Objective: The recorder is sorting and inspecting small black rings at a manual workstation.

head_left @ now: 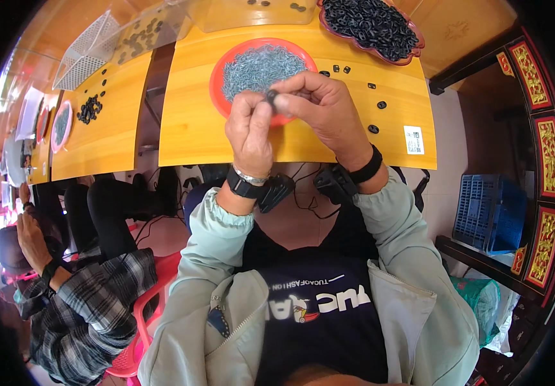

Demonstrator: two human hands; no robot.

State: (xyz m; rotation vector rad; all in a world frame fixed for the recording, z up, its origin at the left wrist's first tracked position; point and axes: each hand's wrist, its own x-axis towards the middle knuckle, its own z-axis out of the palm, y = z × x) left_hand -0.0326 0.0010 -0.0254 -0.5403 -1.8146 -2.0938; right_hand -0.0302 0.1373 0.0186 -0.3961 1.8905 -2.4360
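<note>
1. Seen from above, a person's left hand (250,132) and right hand (319,109) meet over the near edge of a round orange plastic plate (218,72), fingertips of both pressed together on one small black ring-shaped part (271,98).
2. The small black part is pinched between the thumbs and forefingers of both hands, held in the air above the plate's near rim and partly hidden by the fingers.
3. The plate lies on a yellow wooden table (187,128) and holds a heap of small grey metal pieces (258,66).
4. A few loose black ring parts (374,128) lie scattered on the bare tabletop to the right of the hands, well apart from one another.
5. At the table's far right edge sits a dark red scalloped dish (412,48) piled with more black rings.
6. A small white printed label (413,139) is stuck near the table's right corner.
7. Both wrists carry black bands; the sleeves are pale green.
8. To the left, a second yellow table (107,128) carries a small pile of dark parts (89,109) and a white mesh basket (88,51).
9. A neighbouring person in a plaid sleeve (91,302) sits at lower left.
10. A blue plastic crate (486,212) stands at right beside dark furniture.
</note>
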